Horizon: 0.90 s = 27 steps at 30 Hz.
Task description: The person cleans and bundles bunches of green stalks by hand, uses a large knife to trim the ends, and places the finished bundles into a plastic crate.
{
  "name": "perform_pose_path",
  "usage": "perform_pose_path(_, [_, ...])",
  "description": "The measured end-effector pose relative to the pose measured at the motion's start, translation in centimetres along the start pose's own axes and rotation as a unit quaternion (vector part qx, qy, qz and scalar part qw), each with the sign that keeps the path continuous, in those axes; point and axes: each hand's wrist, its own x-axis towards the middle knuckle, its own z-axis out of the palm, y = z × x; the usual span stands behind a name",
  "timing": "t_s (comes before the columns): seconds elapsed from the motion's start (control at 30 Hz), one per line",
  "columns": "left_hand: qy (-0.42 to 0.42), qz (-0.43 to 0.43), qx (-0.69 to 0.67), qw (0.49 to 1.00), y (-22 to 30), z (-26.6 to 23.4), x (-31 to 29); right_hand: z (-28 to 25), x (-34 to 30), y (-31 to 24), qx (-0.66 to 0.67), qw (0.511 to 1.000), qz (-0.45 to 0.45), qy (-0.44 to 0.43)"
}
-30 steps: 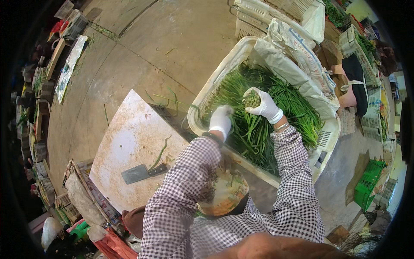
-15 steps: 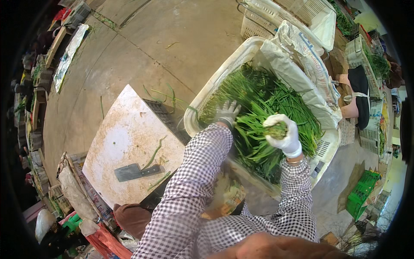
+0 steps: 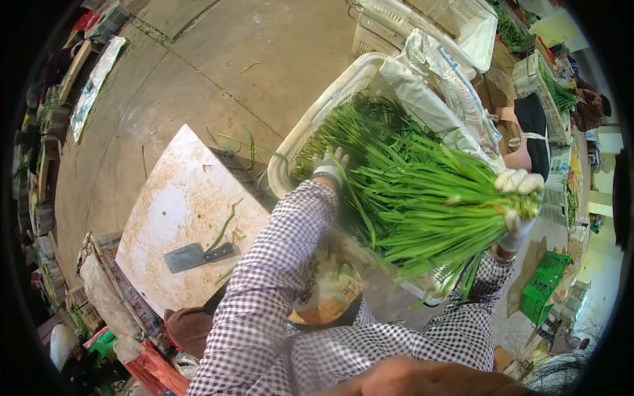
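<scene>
My right hand (image 3: 519, 206), in a white glove, is closed round the pale stem end of a large bunch of chives (image 3: 442, 208). The long green leaves fan out leftward over the near side of a white plastic crate (image 3: 314, 112). More chives (image 3: 363, 129) lie inside that crate. My left hand (image 3: 330, 165), gloved too, rests on them at the crate's left side with its fingers spread. Its palm is hidden from view. A cleaver (image 3: 187, 258) with a dark handle lies on a dirty white board (image 3: 158, 191) left of my left forearm.
White sacking (image 3: 422, 92) covers the crate's far right side. Behind stands another white crate (image 3: 485, 39). A green crate (image 3: 545, 284) sits on the floor at the right. Leaf scraps lie on the board and the concrete floor (image 3: 218, 79). A round container (image 3: 327, 297) stands below my left forearm.
My right hand has moved right with the chives, raising the bunch from the crate so its leaves now spread across the near side. My left hand remains on the chives in the crate.
</scene>
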Motion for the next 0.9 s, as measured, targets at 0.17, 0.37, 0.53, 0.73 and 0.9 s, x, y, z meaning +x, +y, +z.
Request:
perform_pose_path(0.17, [-0.065,0.061,0.039,0.995,-2.2,-3.7,-7.8,-2.5,-0.8,-0.8,0.008,0.991,0.073,0.110])
perform_pose_path(0.37, [-0.132,0.228,-0.538,0.801,2.6,-8.1,-24.6,1.3,2.5,-4.2,-0.081,0.996,-0.001,0.044])
perform_pose_path(0.53, [-0.298,0.338,-0.852,0.268,4.8,-3.3,-32.3,14.4,4.4,-11.3,-0.174,0.921,-0.250,-0.242])
perform_pose_path(0.73, [0.037,0.328,-0.897,0.295,-0.5,4.5,-41.1,30.3,-4.1,-14.4,-0.034,0.753,-0.409,-0.514])
perform_pose_path(0.9, [0.076,0.413,-0.907,0.031,-5.5,11.7,-46.9,39.4,-10.9,-16.0,0.081,0.593,-0.520,-0.609])
